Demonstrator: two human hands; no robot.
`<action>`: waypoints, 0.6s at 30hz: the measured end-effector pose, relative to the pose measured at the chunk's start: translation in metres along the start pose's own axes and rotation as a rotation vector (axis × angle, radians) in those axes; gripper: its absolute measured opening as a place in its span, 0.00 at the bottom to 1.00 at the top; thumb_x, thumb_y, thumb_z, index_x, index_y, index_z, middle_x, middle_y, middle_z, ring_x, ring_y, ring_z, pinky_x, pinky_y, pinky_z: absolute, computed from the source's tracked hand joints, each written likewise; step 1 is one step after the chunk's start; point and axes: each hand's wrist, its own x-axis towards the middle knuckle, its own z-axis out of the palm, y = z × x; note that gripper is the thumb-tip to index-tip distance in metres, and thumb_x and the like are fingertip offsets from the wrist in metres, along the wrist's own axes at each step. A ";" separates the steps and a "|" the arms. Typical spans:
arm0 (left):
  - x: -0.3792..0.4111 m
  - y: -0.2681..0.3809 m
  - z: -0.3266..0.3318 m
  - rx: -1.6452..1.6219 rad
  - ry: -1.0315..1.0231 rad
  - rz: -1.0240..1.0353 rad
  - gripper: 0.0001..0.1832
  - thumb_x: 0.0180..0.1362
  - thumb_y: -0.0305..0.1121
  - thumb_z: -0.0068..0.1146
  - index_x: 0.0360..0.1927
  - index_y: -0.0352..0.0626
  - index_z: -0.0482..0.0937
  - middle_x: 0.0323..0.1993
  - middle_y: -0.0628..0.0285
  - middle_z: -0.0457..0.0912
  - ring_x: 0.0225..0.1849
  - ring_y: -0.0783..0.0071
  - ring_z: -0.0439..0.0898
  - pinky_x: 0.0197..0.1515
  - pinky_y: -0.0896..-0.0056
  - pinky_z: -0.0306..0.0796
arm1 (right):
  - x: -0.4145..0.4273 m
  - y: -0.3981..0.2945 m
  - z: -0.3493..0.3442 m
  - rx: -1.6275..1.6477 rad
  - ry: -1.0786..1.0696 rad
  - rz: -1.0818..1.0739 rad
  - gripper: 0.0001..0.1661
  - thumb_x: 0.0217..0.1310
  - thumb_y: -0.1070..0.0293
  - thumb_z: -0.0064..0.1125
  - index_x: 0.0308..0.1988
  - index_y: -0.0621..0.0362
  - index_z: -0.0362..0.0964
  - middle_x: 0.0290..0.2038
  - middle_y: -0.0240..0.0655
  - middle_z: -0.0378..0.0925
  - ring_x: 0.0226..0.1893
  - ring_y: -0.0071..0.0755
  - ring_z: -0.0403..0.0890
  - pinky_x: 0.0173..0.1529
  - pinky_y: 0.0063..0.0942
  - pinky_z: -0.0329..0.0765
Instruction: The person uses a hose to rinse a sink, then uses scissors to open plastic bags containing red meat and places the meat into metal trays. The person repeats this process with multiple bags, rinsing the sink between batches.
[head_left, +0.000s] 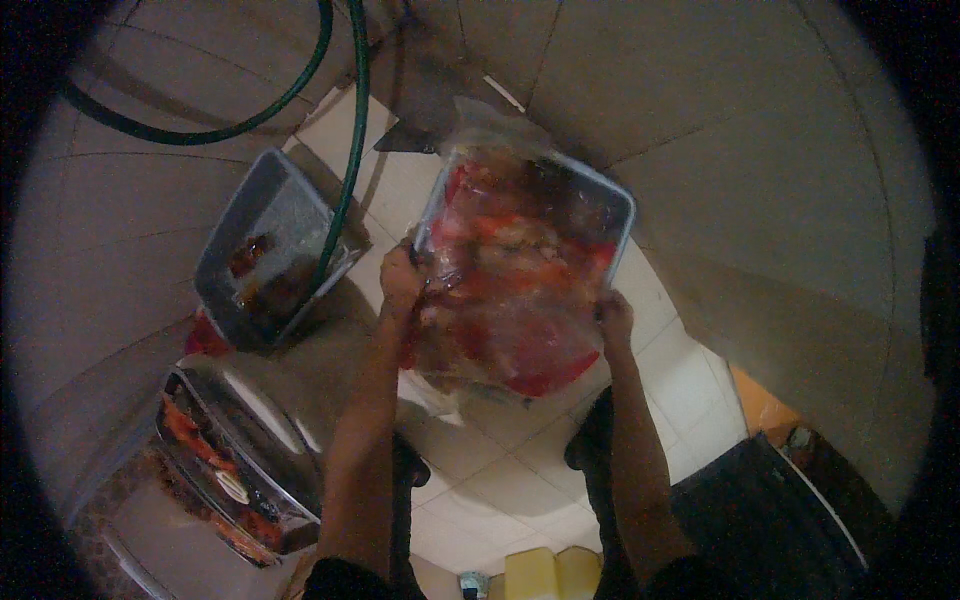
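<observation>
Both arms reach forward over a tiled floor. My left hand (401, 277) grips the left side of a clear plastic bag (510, 262) with red and orange contents, blurred so that I cannot tell what they are. On the opposite side, my right hand (615, 315) is closed at the bag's lower right edge. The bag lies over a rectangular tub with a pale rim (628, 196), and its lower end hangs over the near side. Whether the fingers also hold the tub's rim cannot be told.
A grey plastic tub (217, 255) stands at the left, a green hose (352, 150) running into it. Nearer is a metal container (247, 442) with orange-red pieces inside. A dark bin or box (757, 510) is at the lower right, a yellow object (551, 574) at the bottom. Tiled walls surround the corner.
</observation>
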 end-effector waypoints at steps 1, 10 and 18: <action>0.005 -0.008 -0.003 0.011 -0.040 -0.006 0.21 0.46 0.37 0.59 0.43 0.39 0.74 0.33 0.44 0.78 0.39 0.45 0.77 0.42 0.53 0.71 | 0.002 -0.007 0.008 0.052 -0.040 0.003 0.09 0.60 0.67 0.47 0.27 0.57 0.68 0.22 0.26 0.69 0.22 0.20 0.67 0.26 0.21 0.65; 0.062 -0.010 -0.019 0.027 -0.184 -0.084 0.17 0.45 0.37 0.57 0.35 0.34 0.74 0.29 0.43 0.78 0.34 0.45 0.78 0.39 0.51 0.72 | 0.004 -0.032 0.040 0.153 -0.037 0.106 0.06 0.59 0.68 0.47 0.28 0.53 0.68 0.20 0.27 0.69 0.17 0.18 0.66 0.18 0.20 0.61; 0.080 0.005 -0.005 0.140 -0.212 -0.120 0.15 0.47 0.37 0.53 0.32 0.34 0.71 0.34 0.41 0.76 0.39 0.44 0.75 0.39 0.49 0.69 | 0.010 -0.005 0.040 0.154 0.030 -0.114 0.03 0.61 0.70 0.50 0.32 0.55 0.68 0.19 0.26 0.69 0.16 0.17 0.65 0.19 0.18 0.63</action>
